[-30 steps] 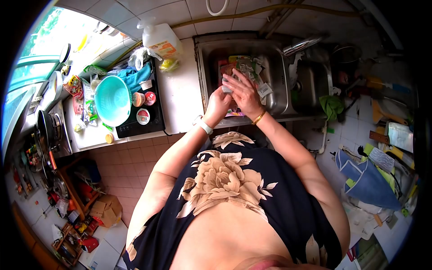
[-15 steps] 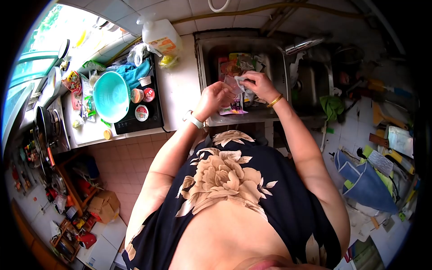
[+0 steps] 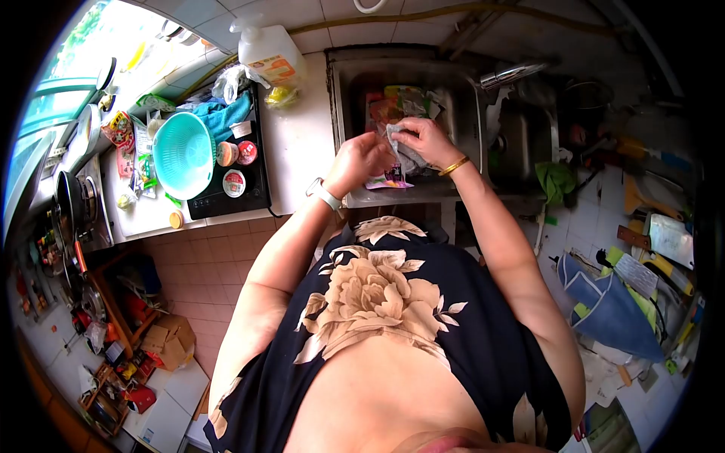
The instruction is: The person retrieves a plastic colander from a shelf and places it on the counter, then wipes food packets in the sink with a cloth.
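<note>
Both my hands are over the left basin of the steel sink (image 3: 462, 113). My right hand (image 3: 429, 143) pinches a crumpled greyish-white cloth (image 3: 408, 158), which hangs down below the fingers. Close beside it, my left hand (image 3: 364, 161) has its fingers curled in; what they hold, if anything, is hidden. Under the hands, several coloured plastic packets (image 3: 387, 110) lie in the basin. A purple and pink packet (image 3: 390, 182) rests at the near side, partly covered by my left hand.
A chrome faucet (image 3: 513, 74) reaches over the sink. On the left counter are a turquoise basket (image 3: 183, 156), several small tubs (image 3: 234, 183) on a black cooktop (image 3: 253, 198), a blue cloth (image 3: 225, 119) and a white jug (image 3: 269, 57). A green cloth (image 3: 557, 183) hangs at right.
My right hand has moved slightly left and toward me with the cloth, closer to my left hand. The clear plastic-like piece between the hands is less visible now.
</note>
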Demonstrator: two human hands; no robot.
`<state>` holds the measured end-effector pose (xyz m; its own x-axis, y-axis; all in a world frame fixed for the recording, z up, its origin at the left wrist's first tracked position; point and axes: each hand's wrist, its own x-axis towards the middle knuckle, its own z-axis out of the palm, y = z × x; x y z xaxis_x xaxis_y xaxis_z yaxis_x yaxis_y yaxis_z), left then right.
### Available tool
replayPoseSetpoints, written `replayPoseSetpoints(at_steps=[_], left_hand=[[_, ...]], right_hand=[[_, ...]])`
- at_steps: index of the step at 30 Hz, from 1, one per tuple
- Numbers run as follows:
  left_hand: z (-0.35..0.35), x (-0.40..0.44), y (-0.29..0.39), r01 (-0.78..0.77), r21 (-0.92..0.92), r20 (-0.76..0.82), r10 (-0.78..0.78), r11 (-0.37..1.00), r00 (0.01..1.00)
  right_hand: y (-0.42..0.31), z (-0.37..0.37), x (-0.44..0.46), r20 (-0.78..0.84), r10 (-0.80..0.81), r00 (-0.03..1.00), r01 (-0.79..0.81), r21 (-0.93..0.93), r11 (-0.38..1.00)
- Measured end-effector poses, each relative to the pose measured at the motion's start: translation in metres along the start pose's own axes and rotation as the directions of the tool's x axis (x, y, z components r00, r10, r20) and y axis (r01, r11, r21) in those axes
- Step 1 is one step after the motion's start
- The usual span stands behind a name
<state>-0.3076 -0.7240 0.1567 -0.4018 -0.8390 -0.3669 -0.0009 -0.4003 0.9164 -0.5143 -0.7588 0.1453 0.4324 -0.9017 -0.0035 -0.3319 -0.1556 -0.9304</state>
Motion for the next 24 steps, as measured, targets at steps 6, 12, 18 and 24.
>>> replayPoseSetpoints(at_steps=[6, 12, 18, 24], left_hand=[[-0.010, 0.000, -0.003, -0.015, 0.111, 0.072, 0.007, 0.994, 0.997], [-0.008, -0.017, 0.010, -0.069, 0.263, -0.082, 0.093, 0.962, 0.992], [0.003, -0.009, 0.002, -0.411, 0.847, 0.107, 0.650, 0.337, 0.753], [0.009, -0.012, -0.011, -0.388, 0.591, -0.098, 0.540, 0.707, 0.836]], right_hand=[[0.006, -0.012, -0.020, 0.092, 0.130, 0.987, -0.137, 0.079, 0.987], [0.021, -0.017, -0.040, -0.300, 0.296, 0.907, -0.289, 0.066, 0.955], [0.011, 0.022, -0.034, -0.002, 0.632, 0.775, -0.324, 0.857, 0.400], [0.014, 0.032, -0.028, -0.162, 0.494, 0.854, -0.233, 0.729, 0.643]])
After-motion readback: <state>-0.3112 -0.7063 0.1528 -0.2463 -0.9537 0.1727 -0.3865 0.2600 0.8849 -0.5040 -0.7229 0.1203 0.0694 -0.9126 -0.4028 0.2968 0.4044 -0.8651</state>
